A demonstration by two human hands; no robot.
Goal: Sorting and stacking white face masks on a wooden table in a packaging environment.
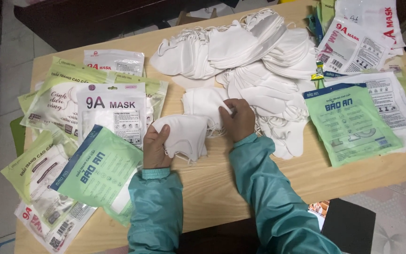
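Fingers of left hand (156, 145) and right hand (237, 118) pinch white masks (189, 134) between them.

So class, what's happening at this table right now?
A person in teal sleeves holds a small stack of white masks over a wooden table: left hand under its edge, right hand on top. A big heap of loose masks lies behind. Flat packets lie on both sides, green and white.

The left hand (156, 143) hides its fingertips beneath a white mask (184, 136). The bottom edge cuts off both teal sleeves (259, 188).
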